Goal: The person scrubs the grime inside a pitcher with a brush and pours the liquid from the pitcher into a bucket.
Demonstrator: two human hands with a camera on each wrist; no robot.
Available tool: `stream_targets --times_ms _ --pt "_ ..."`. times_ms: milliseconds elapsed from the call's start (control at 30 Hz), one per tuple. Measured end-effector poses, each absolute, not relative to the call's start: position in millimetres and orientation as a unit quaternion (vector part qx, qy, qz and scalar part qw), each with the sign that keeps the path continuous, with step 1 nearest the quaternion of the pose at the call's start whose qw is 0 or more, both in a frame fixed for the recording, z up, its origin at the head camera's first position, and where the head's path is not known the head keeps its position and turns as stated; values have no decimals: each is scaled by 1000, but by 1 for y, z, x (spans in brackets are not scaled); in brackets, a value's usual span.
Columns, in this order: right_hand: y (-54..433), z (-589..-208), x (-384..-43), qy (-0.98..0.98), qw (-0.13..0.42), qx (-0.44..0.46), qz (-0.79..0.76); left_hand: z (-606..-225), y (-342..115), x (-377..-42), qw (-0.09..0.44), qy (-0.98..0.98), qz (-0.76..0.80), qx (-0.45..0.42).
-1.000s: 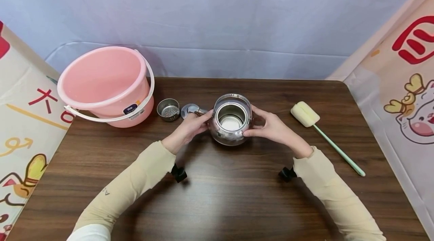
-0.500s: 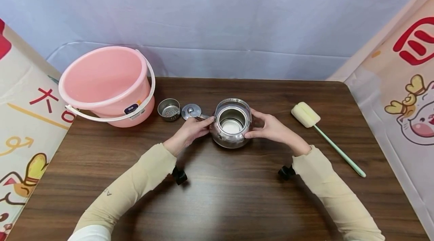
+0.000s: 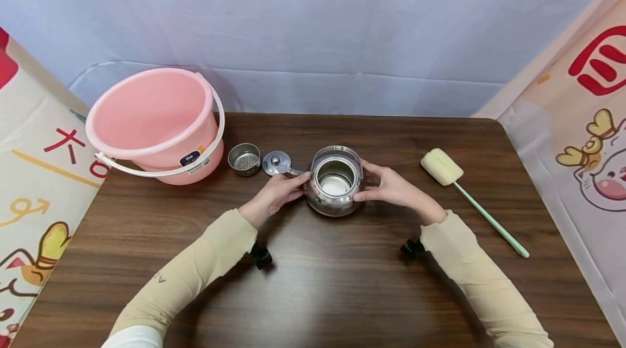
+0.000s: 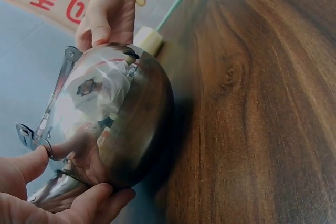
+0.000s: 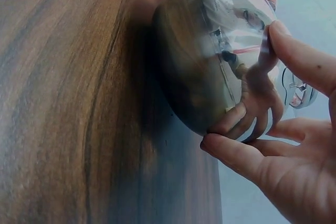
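Note:
A shiny steel teapot (image 3: 332, 205) with its top uncovered and its hoop handle raised is between both hands at mid-table. My left hand (image 3: 275, 191) grips its left side around the spout, thumb above and fingers below, as the left wrist view shows. On the opposite side my right hand (image 3: 391, 189) holds the rounded body (image 5: 210, 72) between thumb and fingers. Whether the base touches the table I cannot tell. A round steel lid (image 3: 276, 163) with a knob lies just beyond the left hand. Left of it stands a perforated steel strainer cup (image 3: 244, 160).
A pink bucket (image 3: 161, 160) with a white handle stands at the back left of the brown wooden table (image 3: 313, 293). At right lies a sponge brush (image 3: 442, 167) with a long green handle. Cloth backdrops rise behind and at both sides.
The teapot has come slightly towards me, with both hands still on it. My left hand has shifted a little nearer too, and more of the lid shows.

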State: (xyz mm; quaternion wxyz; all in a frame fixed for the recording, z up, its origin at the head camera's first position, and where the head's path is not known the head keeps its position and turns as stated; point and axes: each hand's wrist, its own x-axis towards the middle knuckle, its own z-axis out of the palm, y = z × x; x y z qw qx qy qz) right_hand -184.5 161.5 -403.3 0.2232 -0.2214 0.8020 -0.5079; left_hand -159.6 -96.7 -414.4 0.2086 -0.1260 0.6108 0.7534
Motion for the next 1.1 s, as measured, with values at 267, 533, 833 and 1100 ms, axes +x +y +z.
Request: stream_targets --times_ms 267,533,833,1100 --pt "162 -404 -186 801 233 -228 -502 -418 -96 -161 209 611 752 -135" --pt "164 -407 -188 797 253 -249 -489 -417 -96 -161 210 609 754 -131" --pt "166 -410 -191 779 272 -243 -509 -415 -95 -160 215 620 744 -131" --pt "176 -401 -191 771 285 -244 -514 -408 -116 -158 308 692 648 -74"
